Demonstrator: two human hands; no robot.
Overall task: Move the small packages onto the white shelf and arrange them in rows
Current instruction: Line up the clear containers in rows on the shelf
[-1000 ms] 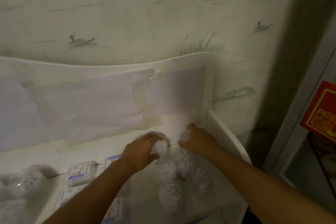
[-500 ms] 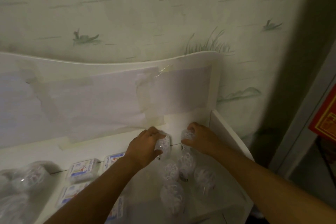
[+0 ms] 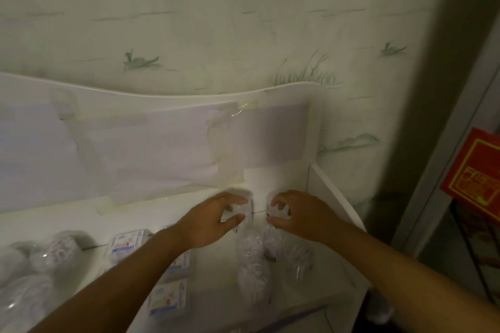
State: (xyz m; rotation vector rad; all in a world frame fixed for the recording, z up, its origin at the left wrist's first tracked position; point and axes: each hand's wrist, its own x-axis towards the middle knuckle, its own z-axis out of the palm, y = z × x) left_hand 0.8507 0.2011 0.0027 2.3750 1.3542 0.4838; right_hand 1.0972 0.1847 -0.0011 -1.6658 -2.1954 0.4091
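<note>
At the back right of the white shelf, my left hand grips a small clear package between fingers and thumb. Beside it my right hand grips another clear package the same way. Both packages sit low, at the shelf's rear edge near its right side wall. Just in front of my hands several clear packages of white pieces lie in rows. Small boxes with blue and white labels lie left of them, partly hidden by my left forearm.
More clear bags lie blurred at the shelf's left end. The shelf's tall back board carries taped paper sheets. Patterned wallpaper rises behind. At the right stand a grey frame and a red sign.
Both hands have shifted slightly toward the back of the shelf with their packages, and drawn a little closer to each other. The camera has tilted a little.
</note>
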